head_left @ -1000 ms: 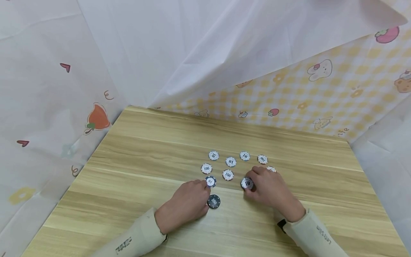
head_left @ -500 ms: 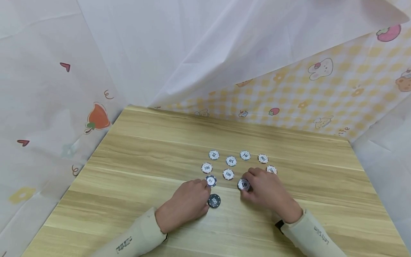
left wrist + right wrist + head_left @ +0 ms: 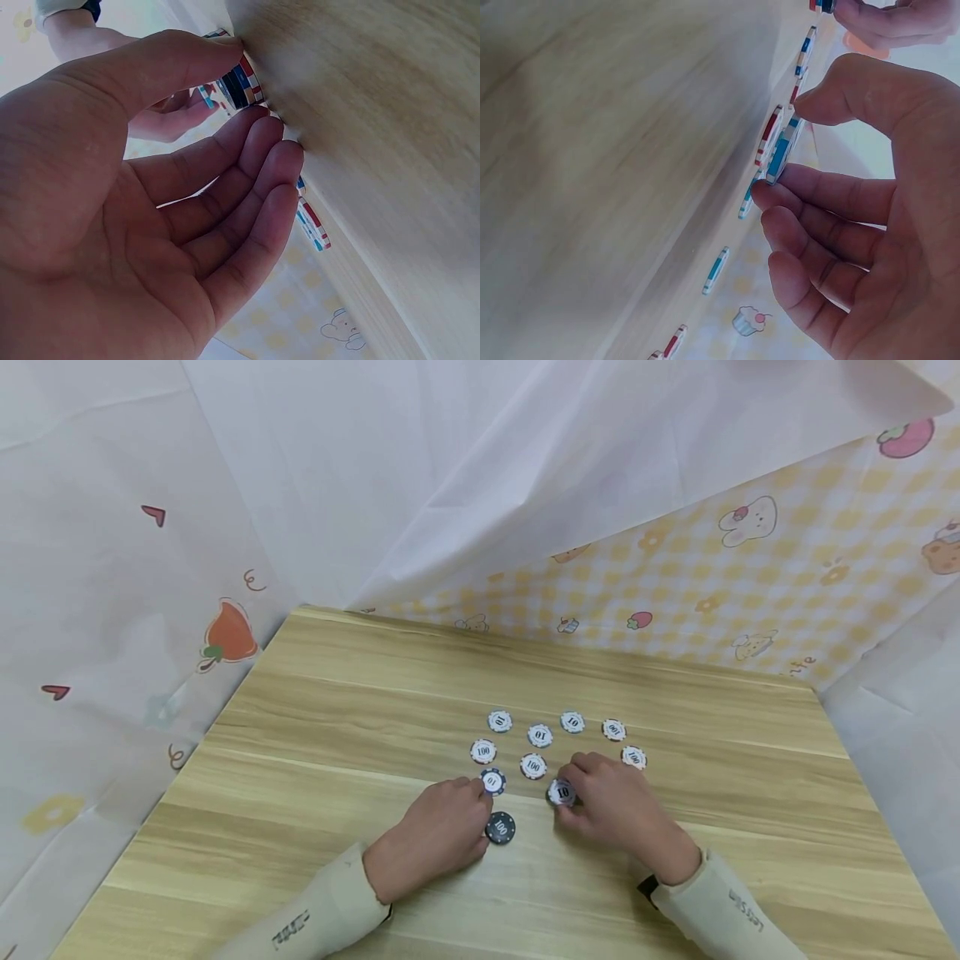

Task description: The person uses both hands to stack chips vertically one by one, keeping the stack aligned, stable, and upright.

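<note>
My left hand (image 3: pixel 438 827) grips a short stack of poker chips (image 3: pixel 242 81) between thumb and fingers. On top of that stack is a black chip marked 100 (image 3: pixel 501 828); red, blue and black edges show below in the left wrist view. A dark-blue-edged chip marked 10 (image 3: pixel 492 782) lies just beyond, at the left index finger. My right hand (image 3: pixel 618 806) pinches a light-blue-edged poker chip marked 10 (image 3: pixel 781 154) between thumb and fingertips, to the right of the stack. Its printed face is up in the head view, partly covered by the fingers.
Several more chips lie face up on the wooden table (image 3: pixel 337 693) beyond the hands, among them a red-edged 100 chip (image 3: pixel 533 766) and a light-blue-edged 10 chip (image 3: pixel 540 735). A patterned cloth (image 3: pixel 675 610) hangs behind the table's far edge.
My right hand has moved left with its chip, closer to the stack, uncovering a 100 chip at the right. The left hand has stayed in place on the stack.
</note>
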`<state>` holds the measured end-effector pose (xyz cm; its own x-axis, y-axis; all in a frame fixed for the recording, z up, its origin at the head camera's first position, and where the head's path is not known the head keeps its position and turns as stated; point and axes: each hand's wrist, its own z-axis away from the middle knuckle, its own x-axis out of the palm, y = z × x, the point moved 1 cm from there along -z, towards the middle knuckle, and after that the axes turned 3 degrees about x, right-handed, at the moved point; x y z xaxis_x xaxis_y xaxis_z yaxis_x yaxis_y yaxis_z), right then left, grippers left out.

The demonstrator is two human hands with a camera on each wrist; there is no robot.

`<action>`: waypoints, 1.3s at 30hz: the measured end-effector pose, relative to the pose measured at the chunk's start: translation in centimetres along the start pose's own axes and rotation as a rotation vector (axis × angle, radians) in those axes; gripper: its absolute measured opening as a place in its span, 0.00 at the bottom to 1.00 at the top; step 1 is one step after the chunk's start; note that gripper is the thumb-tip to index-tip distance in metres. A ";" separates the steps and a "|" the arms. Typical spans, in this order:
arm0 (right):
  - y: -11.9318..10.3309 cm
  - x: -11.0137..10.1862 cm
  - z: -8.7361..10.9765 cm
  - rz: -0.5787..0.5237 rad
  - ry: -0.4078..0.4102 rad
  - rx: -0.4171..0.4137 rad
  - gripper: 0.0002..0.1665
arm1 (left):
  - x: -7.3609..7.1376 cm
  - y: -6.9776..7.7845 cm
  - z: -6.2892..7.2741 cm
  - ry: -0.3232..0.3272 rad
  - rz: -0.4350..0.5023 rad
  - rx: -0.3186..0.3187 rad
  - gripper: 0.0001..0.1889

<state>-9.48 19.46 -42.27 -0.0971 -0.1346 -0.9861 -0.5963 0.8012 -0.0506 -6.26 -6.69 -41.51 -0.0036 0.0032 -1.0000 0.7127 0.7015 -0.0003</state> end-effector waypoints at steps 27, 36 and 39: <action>-2.1 0.0 -0.4 -0.007 0.042 -0.077 0.19 | 0.1 0.0 -0.1 -0.018 -0.010 -0.006 0.16; -2.5 0.1 -0.4 -0.017 0.047 -0.091 0.20 | -0.1 0.0 -0.1 -0.028 0.008 -0.011 0.16; -2.7 0.1 -0.5 -0.023 0.046 -0.095 0.20 | -0.1 0.0 -0.1 -0.030 0.008 -0.012 0.17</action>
<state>-8.25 17.03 -42.15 -0.1176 -0.1808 -0.9765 -0.6715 0.7389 -0.0559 -6.37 -6.62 -41.44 0.0232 -0.0124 -0.9997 0.7039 0.7102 0.0076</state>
